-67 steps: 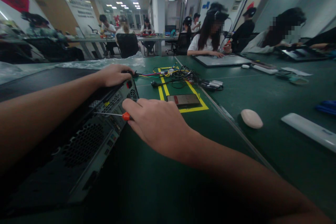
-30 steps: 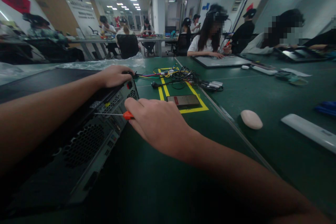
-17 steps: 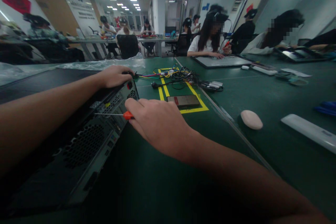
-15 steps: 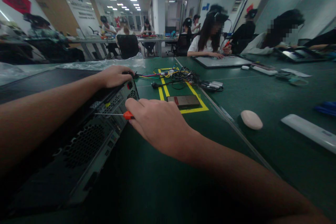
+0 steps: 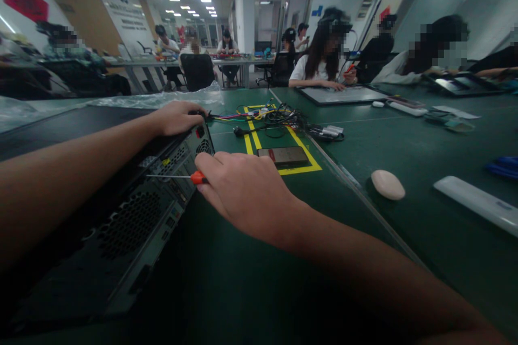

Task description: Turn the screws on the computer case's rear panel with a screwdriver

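Observation:
A black desktop computer case (image 5: 133, 226) lies at the left, its metal rear panel with vent holes and ports facing me. Across its top reaches my left arm, and my left hand (image 5: 178, 117) grips the far corner with curled fingers. My right hand (image 5: 246, 191) is closed round an orange-and-black screwdriver (image 5: 198, 177), whose handle is mostly hidden in the palm. The thin shaft points left to the upper edge of the rear panel. Whether the tip sits in a screw is too small to tell.
Beyond the case lie tangled cables (image 5: 283, 116) and a dark flat box (image 5: 287, 154) inside yellow tape. On the right are a pale oval mouse (image 5: 387, 184) and a long white bar (image 5: 477, 202). Clear plastic wrap (image 5: 162, 98) lies behind the case. Co-workers sit across the table.
My right hand and the screwdriver have shifted very slightly to the right. The left hand and the case look the same.

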Demonstrator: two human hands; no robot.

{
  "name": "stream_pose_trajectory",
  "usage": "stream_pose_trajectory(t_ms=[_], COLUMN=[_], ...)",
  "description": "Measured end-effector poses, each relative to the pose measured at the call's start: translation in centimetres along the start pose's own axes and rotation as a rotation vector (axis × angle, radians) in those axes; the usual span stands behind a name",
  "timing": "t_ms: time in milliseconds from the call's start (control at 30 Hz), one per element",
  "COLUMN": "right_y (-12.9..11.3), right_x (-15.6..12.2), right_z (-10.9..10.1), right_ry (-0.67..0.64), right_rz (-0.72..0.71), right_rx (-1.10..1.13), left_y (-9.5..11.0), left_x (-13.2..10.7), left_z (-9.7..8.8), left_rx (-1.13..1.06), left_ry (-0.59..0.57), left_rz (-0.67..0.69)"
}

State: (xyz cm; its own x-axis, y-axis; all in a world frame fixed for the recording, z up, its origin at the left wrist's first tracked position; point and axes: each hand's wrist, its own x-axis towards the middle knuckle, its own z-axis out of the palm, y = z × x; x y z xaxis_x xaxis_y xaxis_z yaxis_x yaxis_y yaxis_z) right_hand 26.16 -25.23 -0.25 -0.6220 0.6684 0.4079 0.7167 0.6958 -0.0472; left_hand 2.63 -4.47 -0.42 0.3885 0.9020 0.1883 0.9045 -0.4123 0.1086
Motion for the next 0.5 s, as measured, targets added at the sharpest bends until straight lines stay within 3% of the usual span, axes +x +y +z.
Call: stream_pose_trajectory(t_ms=[500], right_y=[-0.14], right_x=[-0.01], right_z=[0.19], right_ry=[0.008], right_rz=[0.003], right_rx=[0.007], left_y=[0.03], left_x=[-0.04], left_z=[0.0], left_rx=[0.019], left_ry=[-0.011], left_rz=[-0.018])
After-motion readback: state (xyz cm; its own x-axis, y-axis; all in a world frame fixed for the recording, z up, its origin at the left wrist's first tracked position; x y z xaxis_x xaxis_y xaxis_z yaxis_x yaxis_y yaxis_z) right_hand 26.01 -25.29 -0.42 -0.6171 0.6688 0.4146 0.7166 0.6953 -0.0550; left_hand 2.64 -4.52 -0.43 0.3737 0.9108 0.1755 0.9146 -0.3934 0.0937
